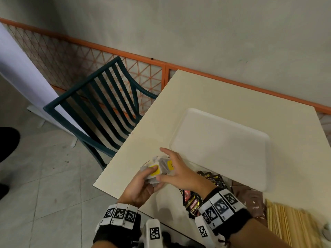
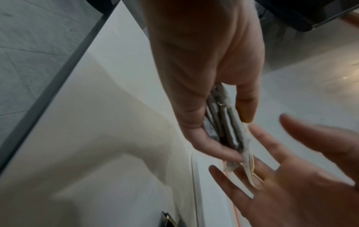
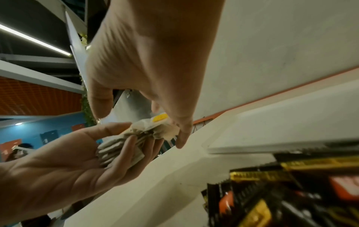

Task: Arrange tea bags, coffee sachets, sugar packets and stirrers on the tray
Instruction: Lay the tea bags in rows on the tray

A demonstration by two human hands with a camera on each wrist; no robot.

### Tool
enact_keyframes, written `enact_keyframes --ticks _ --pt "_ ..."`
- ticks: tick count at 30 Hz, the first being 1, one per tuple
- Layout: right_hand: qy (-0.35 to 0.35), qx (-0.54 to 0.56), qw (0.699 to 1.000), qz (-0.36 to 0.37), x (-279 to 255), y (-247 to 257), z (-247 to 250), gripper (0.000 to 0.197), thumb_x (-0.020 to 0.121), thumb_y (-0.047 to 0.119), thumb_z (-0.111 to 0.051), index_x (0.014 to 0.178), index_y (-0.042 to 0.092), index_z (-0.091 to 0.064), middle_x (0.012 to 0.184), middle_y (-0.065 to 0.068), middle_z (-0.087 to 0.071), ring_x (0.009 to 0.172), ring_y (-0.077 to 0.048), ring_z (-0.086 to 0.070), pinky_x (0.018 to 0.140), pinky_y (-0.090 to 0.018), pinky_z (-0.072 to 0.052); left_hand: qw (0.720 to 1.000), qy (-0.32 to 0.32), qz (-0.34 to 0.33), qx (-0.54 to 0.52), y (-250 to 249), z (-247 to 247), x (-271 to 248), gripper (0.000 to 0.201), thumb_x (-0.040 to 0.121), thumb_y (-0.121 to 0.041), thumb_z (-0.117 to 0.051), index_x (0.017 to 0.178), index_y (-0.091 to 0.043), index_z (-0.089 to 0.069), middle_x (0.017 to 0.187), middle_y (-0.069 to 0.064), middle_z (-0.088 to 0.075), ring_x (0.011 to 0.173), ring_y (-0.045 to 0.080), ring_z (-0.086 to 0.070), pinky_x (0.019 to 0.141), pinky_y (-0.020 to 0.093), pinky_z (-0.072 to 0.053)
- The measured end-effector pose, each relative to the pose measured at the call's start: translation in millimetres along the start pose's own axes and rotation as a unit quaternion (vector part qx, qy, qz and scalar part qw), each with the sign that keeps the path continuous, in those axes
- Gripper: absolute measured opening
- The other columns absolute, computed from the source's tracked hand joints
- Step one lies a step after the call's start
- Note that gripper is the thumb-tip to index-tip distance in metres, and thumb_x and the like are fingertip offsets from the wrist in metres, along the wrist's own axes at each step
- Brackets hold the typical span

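Observation:
My left hand [image 1: 152, 174] grips a bundle of paper tea bags [image 1: 159, 169] with yellow tags, held above the cream table's near left part. In the right wrist view the tea bags [image 3: 124, 147] fan out of the curled left fingers. My right hand [image 1: 165, 163] hovers over the bundle with fingers straight and spread, thumb beside its near edge. The white tray [image 1: 220, 147] lies empty just right of both hands. Black coffee sachets [image 1: 195, 203], brown sachets [image 1: 250, 197] and wooden stirrers [image 1: 286, 221] lie along the near edge under my right forearm.
A dark green slatted chair [image 1: 100, 108] stands at the table's left side. The table [image 1: 232, 97] backs onto a grey wall with an orange rail. Tiled floor lies below on the left.

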State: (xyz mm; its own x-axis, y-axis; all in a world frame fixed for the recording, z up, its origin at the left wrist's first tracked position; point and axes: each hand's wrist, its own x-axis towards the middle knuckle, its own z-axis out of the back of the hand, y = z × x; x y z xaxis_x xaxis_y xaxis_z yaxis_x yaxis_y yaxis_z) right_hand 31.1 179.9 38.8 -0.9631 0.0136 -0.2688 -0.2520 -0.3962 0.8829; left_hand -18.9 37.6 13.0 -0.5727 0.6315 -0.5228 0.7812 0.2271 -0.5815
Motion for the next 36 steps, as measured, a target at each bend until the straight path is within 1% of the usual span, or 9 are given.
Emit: enact_keyframes --ticks 4,9,14,17,21,24,26,29,36 --pt "-0.089 0.111 0.990 -0.004 -9 -6 9 0.052 0.086 0.026 -0.063 0.122 0.032 -0.025 0.127 0.011 -0.035 0.119 -0.001 -0.039 0.090 -0.008 -0.034 0.999 0.006 -0.013 -0.030 4 -10 6 0.029 0.080 -0.008 -0.055 0.108 -0.007 -0.058 0.089 0.011 -0.072 0.075 0.018 -0.070 0.067 0.029 -0.059" --pt "-0.122 0.015 0.992 0.012 -27 -15 23 0.034 0.093 0.015 -0.051 0.122 0.024 -0.037 0.123 0.013 -0.044 0.115 -0.004 -0.045 0.082 -0.007 -0.037 0.999 0.043 -0.003 -0.015 11 -37 8 0.033 0.084 -0.010 -0.052 0.115 -0.003 -0.059 0.110 0.020 -0.067 0.094 0.026 -0.068 0.079 0.038 -0.057" --pt "-0.191 0.009 0.981 0.011 -42 -25 42 0.021 0.094 0.022 -0.050 0.114 0.029 -0.047 0.091 -0.007 -0.062 0.064 -0.009 -0.049 0.061 -0.014 -0.042 0.999 0.041 -0.004 -0.004 13 -63 14 0.029 0.084 -0.010 -0.054 0.112 -0.005 -0.060 0.102 0.016 -0.068 0.088 0.021 -0.069 0.080 0.035 -0.057" --pt "-0.217 0.103 0.971 -0.007 -47 -30 57 0.019 0.095 0.016 -0.049 0.100 0.034 -0.049 0.099 -0.003 -0.059 0.076 -0.011 -0.063 0.075 -0.024 -0.055 1.000 0.016 -0.015 -0.019 14 -74 16 0.027 0.085 -0.007 -0.053 0.110 -0.004 -0.059 0.098 0.015 -0.068 0.085 0.021 -0.068 0.074 0.033 -0.059" --pt "-0.213 0.149 0.965 -0.043 -53 -32 83 0.030 0.094 0.004 -0.041 0.101 0.034 -0.045 0.093 -0.004 -0.056 0.066 -0.018 -0.049 0.058 -0.016 -0.043 0.999 -0.011 -0.021 -0.029 14 -83 17 0.030 0.083 -0.005 -0.054 0.113 -0.004 -0.056 0.104 0.019 -0.066 0.098 0.029 -0.062 0.072 0.036 -0.059" --pt "-0.170 0.180 0.966 -0.074 -56 -38 99 0.036 0.092 0.002 -0.042 0.117 0.029 -0.039 0.093 0.002 -0.048 0.065 -0.015 -0.045 0.054 -0.014 -0.041 0.999 -0.022 -0.030 -0.015 14 -87 17 0.033 0.080 -0.006 -0.055 0.113 -0.005 -0.056 0.099 0.016 -0.070 0.098 0.029 -0.063 0.074 0.038 -0.059" --pt "-0.149 0.185 0.967 -0.092 -57 -42 107 0.044 0.092 0.003 -0.045 0.126 0.027 -0.030 0.105 0.004 -0.042 0.075 -0.010 -0.049 0.053 -0.007 -0.042 0.999 -0.027 -0.036 -0.008 14 -87 18 0.034 0.080 -0.007 -0.055 0.114 -0.006 -0.056 0.101 0.016 -0.070 0.100 0.029 -0.063 0.071 0.037 -0.059" --pt "-0.131 0.160 0.971 -0.123 -55 -49 115 0.052 0.088 0.006 -0.051 0.123 0.033 -0.026 0.123 -0.001 -0.029 0.105 -0.020 -0.045 0.068 -0.018 -0.042 0.998 -0.044 -0.042 0.002 16 -85 20 0.031 0.084 -0.006 -0.052 0.115 -0.007 -0.054 0.108 0.017 -0.066 0.103 0.029 -0.061 0.069 0.035 -0.059" --pt "-0.131 0.075 0.979 -0.140 -39 -65 128 0.034 0.090 0.005 -0.036 0.116 0.027 -0.042 0.096 0.007 -0.031 0.097 -0.012 -0.038 0.080 -0.023 -0.033 0.997 -0.054 -0.046 0.016 19 -75 25 0.036 0.082 -0.010 -0.054 0.117 -0.009 -0.055 0.116 0.017 -0.063 0.111 0.029 -0.059 0.071 0.034 -0.059"
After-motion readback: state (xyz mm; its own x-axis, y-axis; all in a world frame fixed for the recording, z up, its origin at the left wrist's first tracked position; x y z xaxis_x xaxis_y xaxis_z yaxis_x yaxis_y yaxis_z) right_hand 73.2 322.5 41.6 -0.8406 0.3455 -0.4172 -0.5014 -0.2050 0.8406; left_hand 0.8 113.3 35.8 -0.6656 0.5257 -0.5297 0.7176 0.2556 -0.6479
